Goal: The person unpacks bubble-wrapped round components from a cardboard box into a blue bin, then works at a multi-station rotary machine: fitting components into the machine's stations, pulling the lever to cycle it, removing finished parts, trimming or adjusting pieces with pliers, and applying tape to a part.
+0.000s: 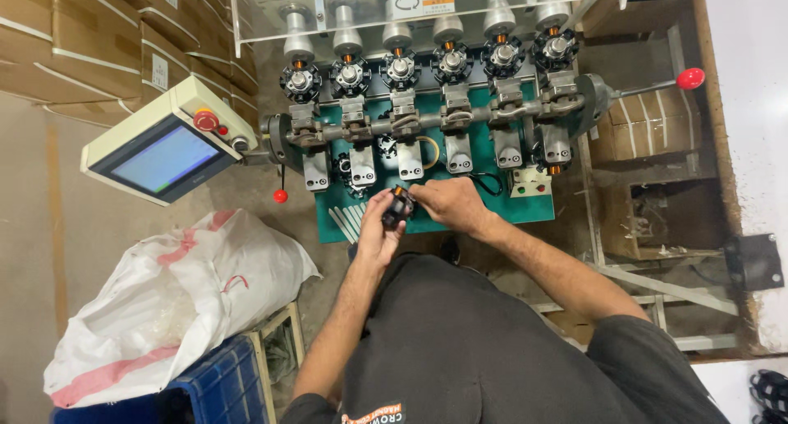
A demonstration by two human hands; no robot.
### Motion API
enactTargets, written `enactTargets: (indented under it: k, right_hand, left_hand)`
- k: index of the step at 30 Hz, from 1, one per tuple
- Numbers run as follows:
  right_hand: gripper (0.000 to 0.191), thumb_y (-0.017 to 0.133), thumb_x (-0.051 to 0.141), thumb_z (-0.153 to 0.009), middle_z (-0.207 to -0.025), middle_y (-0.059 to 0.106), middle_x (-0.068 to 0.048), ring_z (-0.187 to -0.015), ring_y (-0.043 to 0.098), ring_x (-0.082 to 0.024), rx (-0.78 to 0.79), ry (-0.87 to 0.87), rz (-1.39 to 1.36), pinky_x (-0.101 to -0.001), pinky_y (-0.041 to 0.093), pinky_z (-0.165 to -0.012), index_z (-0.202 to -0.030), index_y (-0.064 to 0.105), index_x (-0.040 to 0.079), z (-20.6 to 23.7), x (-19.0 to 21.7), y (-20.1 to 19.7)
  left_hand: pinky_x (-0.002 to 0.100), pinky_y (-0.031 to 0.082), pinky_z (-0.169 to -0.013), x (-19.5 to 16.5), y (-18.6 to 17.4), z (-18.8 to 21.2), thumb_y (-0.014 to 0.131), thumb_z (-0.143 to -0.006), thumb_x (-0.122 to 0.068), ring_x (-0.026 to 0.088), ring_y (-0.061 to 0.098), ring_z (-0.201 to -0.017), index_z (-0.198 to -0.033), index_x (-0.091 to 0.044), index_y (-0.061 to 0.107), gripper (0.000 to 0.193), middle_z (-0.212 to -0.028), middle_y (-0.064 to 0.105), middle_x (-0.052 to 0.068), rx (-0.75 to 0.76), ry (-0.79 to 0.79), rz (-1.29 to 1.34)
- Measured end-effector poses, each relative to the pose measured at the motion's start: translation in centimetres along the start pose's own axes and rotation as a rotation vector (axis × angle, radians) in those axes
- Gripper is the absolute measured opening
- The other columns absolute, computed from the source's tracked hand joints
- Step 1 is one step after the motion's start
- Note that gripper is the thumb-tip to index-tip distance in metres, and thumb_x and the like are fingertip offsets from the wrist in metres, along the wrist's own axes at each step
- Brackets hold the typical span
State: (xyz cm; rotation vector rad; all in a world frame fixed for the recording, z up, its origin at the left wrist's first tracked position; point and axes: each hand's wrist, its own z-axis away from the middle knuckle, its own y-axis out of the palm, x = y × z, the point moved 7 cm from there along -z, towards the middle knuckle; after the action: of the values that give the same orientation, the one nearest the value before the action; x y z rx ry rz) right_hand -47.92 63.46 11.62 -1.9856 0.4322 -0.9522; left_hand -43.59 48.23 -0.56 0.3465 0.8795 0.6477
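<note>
My left hand (376,227) holds a small black round wound part with copper wire (398,206) over the front edge of the green machine bed (525,209). My right hand (447,204) pinches the same part from the right, fingers on its top. Behind them runs a row of several winding stations (400,69), each with a black toothed core under a grey spindle. Two more black cores (343,163) lie on the green bed to the left of my hands.
A control panel with a blue touch screen (162,157) and a red button sits at left. A red-knobbed lever (690,78) sticks out at right. A white sack (176,297) rests on a blue crate (215,385). Cardboard boxes (90,38) are stacked at back left.
</note>
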Motion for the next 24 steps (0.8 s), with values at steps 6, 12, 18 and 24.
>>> enactTargets:
  k: [6,12,18,24]
  right_hand:
    - [0.014,0.076,0.014,-0.089,-0.077,0.067,-0.008,-0.066,0.067,-0.028,-0.222,-0.01,-0.07,-0.0393,0.052,-0.056,-0.102,0.072,0.008,-1.4,3.3,-1.0]
    - [0.011,0.077,0.006,-0.087,-0.083,0.072,-0.011,-0.069,0.07,-0.028,-0.272,0.107,-0.322,-0.0355,0.055,-0.058,-0.098,0.074,0.005,1.0,5.4,0.1]
    - [0.01,0.08,0.009,-0.084,-0.073,0.07,-0.009,-0.056,0.066,-0.021,-0.157,0.274,-0.466,-0.0332,0.051,-0.052,-0.092,0.075,0.005,5.1,4.5,5.8]
    - [0.018,0.077,0.024,-0.091,-0.07,0.074,-0.003,-0.057,0.067,-0.008,0.212,0.947,-0.6,-0.0235,0.05,-0.051,-0.09,0.078,0.006,10.1,-2.5,21.1]
  left_hand:
    - [0.034,0.061,-0.069,-0.6,0.8,0.4,0.05,-0.092,-0.061,0.012,0.073,-0.084,-0.115,-0.009,0.066,0.059,-0.102,0.073,0.005,0.046,-0.075,0.031]
    - [0.027,0.055,-0.073,-2.3,0.7,0.4,0.076,-0.094,-0.019,0.009,0.065,-0.085,-0.116,-0.001,0.068,0.029,-0.099,0.07,0.001,0.043,0.29,-0.322]
    - [0.026,0.055,-0.063,-2.2,-1.8,0.5,0.074,-0.094,-0.011,0.008,0.064,-0.075,-0.11,0.001,0.072,0.019,-0.09,0.07,0.001,0.039,0.227,-0.348]
    - [0.028,0.056,-0.059,-3.8,-7.9,0.7,0.074,-0.093,-0.008,0.011,0.066,-0.07,-0.103,0.002,0.071,0.014,-0.087,0.071,0.004,-0.076,0.202,-0.25]
